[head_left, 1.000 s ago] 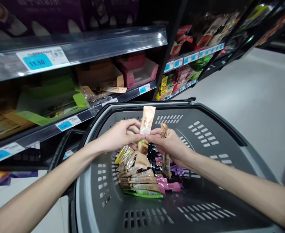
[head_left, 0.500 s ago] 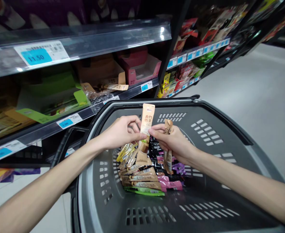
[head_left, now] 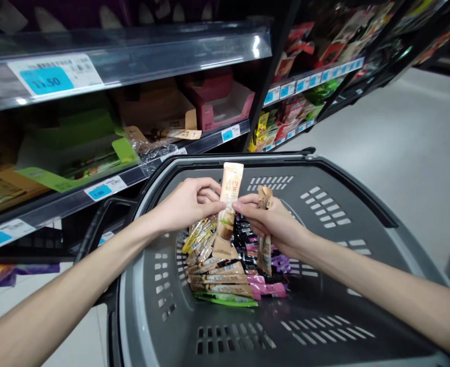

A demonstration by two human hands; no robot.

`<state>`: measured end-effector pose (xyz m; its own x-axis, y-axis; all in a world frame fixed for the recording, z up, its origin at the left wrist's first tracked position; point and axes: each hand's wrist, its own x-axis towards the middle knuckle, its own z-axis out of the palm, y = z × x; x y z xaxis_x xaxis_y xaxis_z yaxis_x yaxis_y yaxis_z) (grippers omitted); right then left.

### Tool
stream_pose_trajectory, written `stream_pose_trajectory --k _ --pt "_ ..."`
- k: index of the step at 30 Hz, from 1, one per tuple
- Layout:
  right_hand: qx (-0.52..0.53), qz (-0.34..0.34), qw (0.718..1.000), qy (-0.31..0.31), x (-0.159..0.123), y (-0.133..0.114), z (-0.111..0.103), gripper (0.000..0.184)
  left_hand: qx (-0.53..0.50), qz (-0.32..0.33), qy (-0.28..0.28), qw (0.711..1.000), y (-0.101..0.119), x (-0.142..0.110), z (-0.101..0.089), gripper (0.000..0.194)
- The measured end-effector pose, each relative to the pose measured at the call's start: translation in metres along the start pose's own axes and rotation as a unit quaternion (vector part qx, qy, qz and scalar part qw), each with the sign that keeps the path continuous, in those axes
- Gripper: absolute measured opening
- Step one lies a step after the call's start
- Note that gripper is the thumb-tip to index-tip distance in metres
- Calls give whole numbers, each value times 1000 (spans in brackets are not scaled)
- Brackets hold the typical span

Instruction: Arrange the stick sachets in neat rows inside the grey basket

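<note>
Both hands meet over a grey plastic shopping basket (head_left: pixel 324 316). My left hand (head_left: pixel 189 204) pinches an upright tan milk-tea stick sachet (head_left: pixel 229 196) at its middle. My right hand (head_left: pixel 274 221) touches the same sachet with thumb and fingertip and also grips another brown sachet (head_left: pixel 264 244) that hangs down from its palm. Under the hands lies a pile of sachets (head_left: pixel 228 275) in tan, yellow, black, pink, purple and green on the basket floor.
Store shelves (head_left: pixel 133 56) with blue price tags run along the left. Open display boxes sit on them: green (head_left: pixel 75 153), brown (head_left: pixel 152 114) and pink (head_left: pixel 221 104). Further shelves of snack packs (head_left: pixel 305 102) stand behind. Pale floor (head_left: pixel 401 153) lies to the right.
Both hands have stayed together on the tan sachet, lifting it slightly. The view has shifted a little; the sachet pile has not moved.
</note>
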<state>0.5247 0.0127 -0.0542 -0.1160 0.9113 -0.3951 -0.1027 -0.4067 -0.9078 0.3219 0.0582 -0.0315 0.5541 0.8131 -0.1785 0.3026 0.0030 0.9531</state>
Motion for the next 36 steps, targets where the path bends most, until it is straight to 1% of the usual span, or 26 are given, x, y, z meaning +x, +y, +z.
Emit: stream_pose_trajectory --k 5,8,15,18,20,24,26,27,29,30,33,36 --pt "10 2 1000 -20 -1 -1 0 25 4 -2 19 1000 6 0 0 24" --pt "15 -3 999 -33 -1 0 0 26 6 0 31 1000 7 1 0 26" --pt "11 -10 1000 12 0 -1 1 28 -23 5 13 1000 0 1 -1 28" --pt "7 -10 1000 15 0 -1 2 28 -30 12 14 999 -3 1 -1 38" --pt "10 -8 1000 11 0 -1 2 29 -31 25 13 999 -4 1 -1 39" --pt "17 -13 1000 2 2 1 1 28 11 62 7 998 -4 0 -1 20" --pt "20 -11 1000 10 4 1 2 28 69 71 29 995 -3 0 -1 10" --pt "21 -9 1000 14 4 0 2 29 102 75 45 991 -2 -1 -2 9" --pt "31 -6 999 13 5 -4 3 29 149 80 72 983 -1 -1 -3 14" --pt "39 -8 999 4 5 -6 3 28 154 77 75 982 -2 -1 -3 18" --pt "60 -20 997 -40 5 -11 4 29 113 70 56 990 -3 0 -3 33" --pt "66 -44 996 -51 6 -13 4 32 93 91 30 991 -4 1 0 41"
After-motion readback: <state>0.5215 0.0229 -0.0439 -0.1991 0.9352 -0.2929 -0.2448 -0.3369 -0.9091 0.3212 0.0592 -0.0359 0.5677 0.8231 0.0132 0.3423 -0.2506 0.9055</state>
